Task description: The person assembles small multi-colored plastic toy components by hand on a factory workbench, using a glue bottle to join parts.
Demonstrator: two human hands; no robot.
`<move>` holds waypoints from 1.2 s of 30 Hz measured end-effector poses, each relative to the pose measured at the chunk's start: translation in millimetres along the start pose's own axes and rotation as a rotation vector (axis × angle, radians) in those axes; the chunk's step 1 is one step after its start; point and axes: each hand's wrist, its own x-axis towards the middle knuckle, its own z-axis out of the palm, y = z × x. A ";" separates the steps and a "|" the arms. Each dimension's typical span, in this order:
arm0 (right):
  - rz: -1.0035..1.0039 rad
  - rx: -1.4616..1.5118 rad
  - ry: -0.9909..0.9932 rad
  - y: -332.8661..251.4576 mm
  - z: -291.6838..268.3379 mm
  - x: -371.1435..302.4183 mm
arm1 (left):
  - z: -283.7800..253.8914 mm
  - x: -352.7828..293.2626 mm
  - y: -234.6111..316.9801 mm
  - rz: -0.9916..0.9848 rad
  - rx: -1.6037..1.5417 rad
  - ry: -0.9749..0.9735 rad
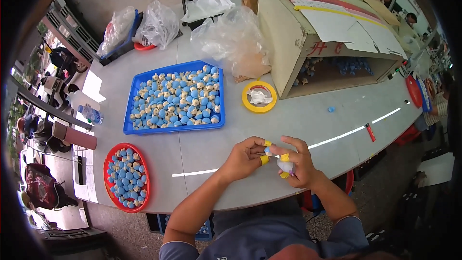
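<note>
Close to the table's front edge, my left hand (244,159) pinches a small blue-and-cream figure piece (268,150) between thumb and fingertips. My right hand (302,164) meets it from the other side, its index finger by the piece. Curled in the right palm is a small whitish squeeze bottle (286,165) with a purple bit at its lower end. Yellow tape wraps several fingertips on both hands. Similar blue-and-cream pieces fill a blue tray (175,129) beyond my left arm. More lie in a red round basket (148,178) at the left.
A yellow ring (246,105) with crumpled white material stands beyond my hands. Behind it are clear plastic bags (231,43) and a large beige box (281,33) with an open front. A red lighter (370,133) lies to the right. A pink tumbler (81,137) stands at the left edge.
</note>
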 end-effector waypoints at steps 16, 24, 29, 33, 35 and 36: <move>0.076 0.237 0.278 4.1 -5.5 -12.6 | -0.4 1.2 4.3 -0.070 0.020 0.069; 0.564 0.317 0.570 36.4 -51.4 -46.4 | -4.0 2.3 13.7 -0.189 -0.286 0.050; 0.779 0.122 0.739 66.9 -101.1 -62.6 | -9.5 1.0 7.6 -0.208 -0.283 0.054; 0.777 -0.268 0.861 130.9 -168.2 -113.3 | -8.8 1.7 6.5 -0.179 -0.318 0.037; 0.815 -0.415 0.878 153.6 -196.3 -132.4 | -8.5 1.0 6.4 -0.185 -0.313 0.042; 0.853 -0.569 0.896 163.2 -209.4 -141.7 | -8.3 1.4 6.1 -0.193 -0.309 0.042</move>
